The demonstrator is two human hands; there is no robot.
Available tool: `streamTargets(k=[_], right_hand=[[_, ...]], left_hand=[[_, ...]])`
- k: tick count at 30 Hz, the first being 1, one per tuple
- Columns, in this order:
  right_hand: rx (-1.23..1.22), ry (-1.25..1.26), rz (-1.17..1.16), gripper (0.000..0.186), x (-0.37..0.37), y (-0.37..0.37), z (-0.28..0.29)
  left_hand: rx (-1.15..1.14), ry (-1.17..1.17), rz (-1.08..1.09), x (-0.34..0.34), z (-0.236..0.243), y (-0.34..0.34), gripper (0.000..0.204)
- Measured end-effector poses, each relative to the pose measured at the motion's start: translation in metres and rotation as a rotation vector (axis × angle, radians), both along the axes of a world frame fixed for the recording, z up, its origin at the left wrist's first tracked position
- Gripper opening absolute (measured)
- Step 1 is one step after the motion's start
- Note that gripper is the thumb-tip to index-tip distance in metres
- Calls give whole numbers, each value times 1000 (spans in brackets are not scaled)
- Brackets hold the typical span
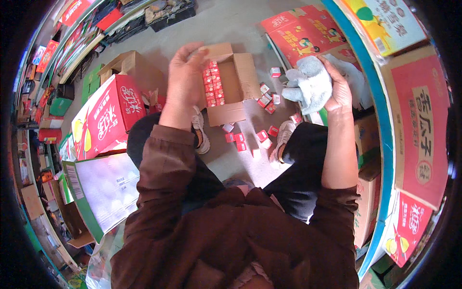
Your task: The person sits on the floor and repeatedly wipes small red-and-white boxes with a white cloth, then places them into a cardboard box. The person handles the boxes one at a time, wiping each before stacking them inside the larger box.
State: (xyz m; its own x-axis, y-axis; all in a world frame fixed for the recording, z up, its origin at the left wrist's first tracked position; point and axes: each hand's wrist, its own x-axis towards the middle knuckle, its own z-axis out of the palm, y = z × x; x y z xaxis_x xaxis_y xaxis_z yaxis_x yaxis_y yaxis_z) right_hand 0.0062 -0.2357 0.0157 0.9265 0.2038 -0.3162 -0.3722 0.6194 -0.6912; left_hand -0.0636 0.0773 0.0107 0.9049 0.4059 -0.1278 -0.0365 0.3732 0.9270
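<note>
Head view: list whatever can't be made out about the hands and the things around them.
All in the head view:
Left hand: too blurred to tell whether it grips anything.
Carton: left side partly hidden by that hand.
Red boxes inside: any lower layers hidden by the top ones.
Right hand: partly hidden by the cloth it holds.
Yellow-and-white box: upper end cut off by the picture's edge.
</note>
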Motion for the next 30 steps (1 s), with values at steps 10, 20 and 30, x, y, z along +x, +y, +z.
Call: streamTargets(k=[10, 20, 30], right_hand=[[-231, 70, 383, 36, -34, 55, -35], [-715, -389, 436, 45, -28, 54, -24], [-425, -209, 529, 56, -44, 63, -36]], left_hand=[[-41, 284, -454, -20, -54, -110, 34], [-151, 262, -278, -5, -62, -96, 8], [-266, 65, -288, 0, -56, -100, 5]])
